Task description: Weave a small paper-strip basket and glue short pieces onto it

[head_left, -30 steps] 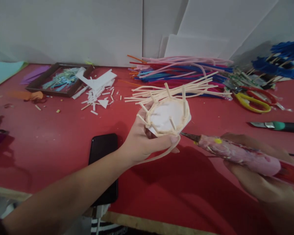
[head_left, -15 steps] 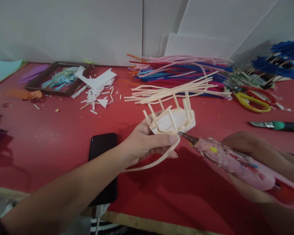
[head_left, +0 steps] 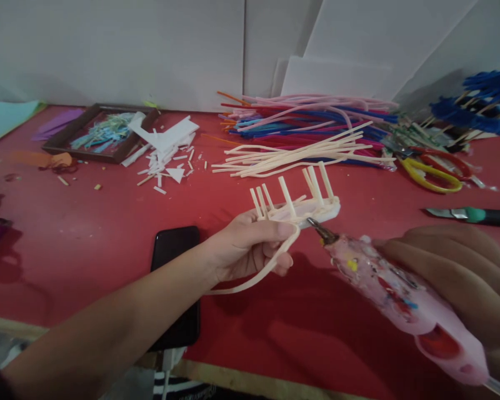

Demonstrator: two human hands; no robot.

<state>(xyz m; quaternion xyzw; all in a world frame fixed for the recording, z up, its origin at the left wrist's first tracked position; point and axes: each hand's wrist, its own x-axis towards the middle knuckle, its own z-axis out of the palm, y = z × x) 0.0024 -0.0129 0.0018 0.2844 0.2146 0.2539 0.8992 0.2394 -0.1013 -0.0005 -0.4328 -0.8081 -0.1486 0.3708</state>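
Where the left hand (head_left: 244, 244) pinches its near-left side, peg-ringed base (head_left: 330, 213), held above worktop (head_left: 120, 222), long axis left to right; glue gun (head_left: 369, 272), gripped by right hand (head_left: 454, 264), nozzle (head_left: 325, 233) at near rim

The single view looks from the person's head, forward and down across the red table (head_left: 120, 233), from close range. The table's front edge (head_left: 233, 376) runs along the bottom, and pale upright panels (head_left: 108, 50) span the top. The left hand (head_left: 250, 244) lies near the centre, its forearm entering at the lower left, while the right hand (head_left: 454, 261) is cut by the right border
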